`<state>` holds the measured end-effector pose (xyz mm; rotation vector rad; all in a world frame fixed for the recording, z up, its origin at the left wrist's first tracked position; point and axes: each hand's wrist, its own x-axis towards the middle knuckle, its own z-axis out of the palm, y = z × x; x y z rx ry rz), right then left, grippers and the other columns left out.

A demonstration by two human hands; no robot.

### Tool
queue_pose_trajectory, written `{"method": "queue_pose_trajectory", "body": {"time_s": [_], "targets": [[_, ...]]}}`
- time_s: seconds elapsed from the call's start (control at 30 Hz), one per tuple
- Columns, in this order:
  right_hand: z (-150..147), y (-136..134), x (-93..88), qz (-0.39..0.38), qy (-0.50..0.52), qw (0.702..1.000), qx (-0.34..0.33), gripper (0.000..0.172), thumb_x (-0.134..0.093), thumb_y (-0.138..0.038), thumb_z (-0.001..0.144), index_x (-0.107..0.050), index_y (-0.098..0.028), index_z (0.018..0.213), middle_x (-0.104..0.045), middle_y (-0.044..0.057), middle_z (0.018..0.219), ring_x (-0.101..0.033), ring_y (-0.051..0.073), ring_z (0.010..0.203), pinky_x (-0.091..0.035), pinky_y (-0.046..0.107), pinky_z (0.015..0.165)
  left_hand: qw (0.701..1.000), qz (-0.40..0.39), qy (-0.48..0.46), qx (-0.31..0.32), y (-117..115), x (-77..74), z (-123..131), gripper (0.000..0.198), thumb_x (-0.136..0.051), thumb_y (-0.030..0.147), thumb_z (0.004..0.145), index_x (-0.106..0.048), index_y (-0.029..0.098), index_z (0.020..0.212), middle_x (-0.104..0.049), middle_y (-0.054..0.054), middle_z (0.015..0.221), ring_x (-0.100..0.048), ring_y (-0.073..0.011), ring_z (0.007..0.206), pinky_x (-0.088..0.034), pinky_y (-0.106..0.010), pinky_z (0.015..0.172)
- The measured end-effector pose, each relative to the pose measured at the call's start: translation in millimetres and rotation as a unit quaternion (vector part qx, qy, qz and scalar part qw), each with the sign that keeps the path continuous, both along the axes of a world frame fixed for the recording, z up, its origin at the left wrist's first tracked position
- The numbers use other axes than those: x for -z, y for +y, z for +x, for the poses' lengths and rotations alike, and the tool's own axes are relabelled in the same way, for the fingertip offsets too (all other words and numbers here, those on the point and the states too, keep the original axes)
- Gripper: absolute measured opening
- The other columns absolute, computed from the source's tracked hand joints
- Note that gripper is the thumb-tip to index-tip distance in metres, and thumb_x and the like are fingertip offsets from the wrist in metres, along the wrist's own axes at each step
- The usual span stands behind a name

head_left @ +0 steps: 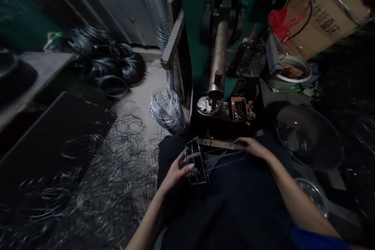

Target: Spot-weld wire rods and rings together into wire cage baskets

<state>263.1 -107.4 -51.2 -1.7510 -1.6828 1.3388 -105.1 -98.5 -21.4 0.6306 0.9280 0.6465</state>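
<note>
Dim workshop floor is spreading out on the left, littered with loose wire rings (88,187) and dark wire coils (117,66) lying far against a corrugated wall. Straight ahead a green press machine (218,47) is standing, its ram pointing down at a small counter (222,123) where a little box of wire pieces (240,108) is sitting. Right of it, a shiny metal bowl (307,136) is resting. Near the lap, the left hand (177,172) is curling its fingers around a small wire frame (195,162), while the right hand (252,147) is pinching thin wires (222,158) running from the frame.
</note>
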Motion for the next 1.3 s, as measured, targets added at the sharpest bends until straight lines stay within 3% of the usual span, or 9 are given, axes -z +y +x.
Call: {"method": "queue_pose_trajectory", "body": {"time_s": [0.17,0.23,0.33,0.43,0.53,0.67,0.8,1.3], "targets": [[7,7,-14.3,0.062,0.013,0.998,-0.012,0.041,-0.062,-0.058,0.086,-0.070,-0.020,0.072,-0.060,0.004,0.087,-0.055,0.021,0.084,-0.042,0.032,0.079,0.999,-0.032,0.031,-0.016,-29,7.7,16,0.083,-0.082,0.049,0.072,-0.050,0.011,0.138,-0.073,-0.018,0.099,-0.069,-0.0195,0.069,-0.055,-0.030,0.064],[3,9,-19.7,0.059,0.065,0.996,0.006,0.040,-0.064,-0.057,0.085,-0.066,-0.020,0.072,-0.057,0.003,0.084,-0.053,0.019,0.082,-0.040,0.030,0.077,0.998,-0.027,0.032,-0.040,-32,7.5,26,0.085,-0.081,0.052,0.072,-0.048,0.010,0.139,-0.072,-0.010,0.080,-0.067,-0.0180,0.060,-0.053,-0.029,0.058],[-7,14,-25.9,0.047,0.123,0.989,0.068,0.042,-0.064,-0.060,0.084,-0.058,-0.020,0.072,-0.049,-0.001,0.070,-0.045,0.015,0.068,-0.036,0.027,0.065,0.996,0.017,0.026,-0.083,-22,2.8,40,0.084,-0.078,0.050,0.076,-0.044,0.012,0.143,-0.063,0.001,0.066,-0.060,-0.0133,0.049,-0.048,-0.025,0.050],[-17,27,-33.3,0.093,0.141,0.975,0.148,0.047,-0.065,-0.061,0.081,-0.051,-0.020,0.065,-0.040,-0.003,0.064,-0.035,0.013,0.061,-0.029,0.026,0.058,0.992,0.073,0.015,-0.102,-2,-6.0,52,0.077,-0.075,0.044,0.080,-0.044,0.013,0.144,-0.056,0.005,0.063,-0.057,-0.0106,0.046,-0.045,-0.023,0.047],[-19,46,-44.2,0.140,0.140,0.963,0.180,0.049,-0.070,-0.059,0.076,-0.046,-0.019,0.059,-0.036,-0.004,0.061,-0.032,0.013,0.060,-0.026,0.027,0.058,0.990,0.097,0.006,-0.106,18,-14.0,63,0.077,-0.076,0.042,0.079,-0.046,0.015,0.144,-0.058,0.005,0.068,-0.056,-0.0095,0.046,-0.047,-0.023,0.047],[-14,67,-55.9,0.174,0.129,0.959,0.185,0.051,-0.074,-0.057,0.072,-0.043,-0.020,0.056,-0.036,-0.003,0.059,-0.033,0.013,0.060,-0.027,0.028,0.059,0.986,0.099,0.009,-0.133,38,-22.3,74,0.078,-0.080,0.043,0.074,-0.051,0.016,0.142,-0.062,0.002,0.073,-0.056,-0.0081,0.050,-0.049,-0.023,0.050],[-7,81,-55.3,0.192,0.127,0.954,0.192,0.051,-0.074,-0.058,0.072,-0.042,-0.021,0.056,-0.037,-0.003,0.060,-0.034,0.013,0.060,-0.028,0.028,0.058,0.986,0.097,-0.012,-0.132,50,-28.0,82,0.081,-0.080,0.045,0.074,-0.048,0.014,0.143,-0.058,0.004,0.070,-0.054,-0.0087,0.046,-0.049,-0.024,0.044],[-7,107,-60.7,0.206,0.107,0.956,0.179,0.056,-0.075,-0.059,0.073,-0.038,-0.021,0.054,-0.033,-0.003,0.058,-0.031,0.013,0.058,-0.026,0.028,0.055,0.983,0.112,-0.040,-0.143,69,-26.4,92,0.084,-0.077,0.042,0.079,-0.039,0.011,0.147,-0.051,0.007,0.067,-0.054,-0.0097,0.043,-0.049,-0.024,0.040]]}}
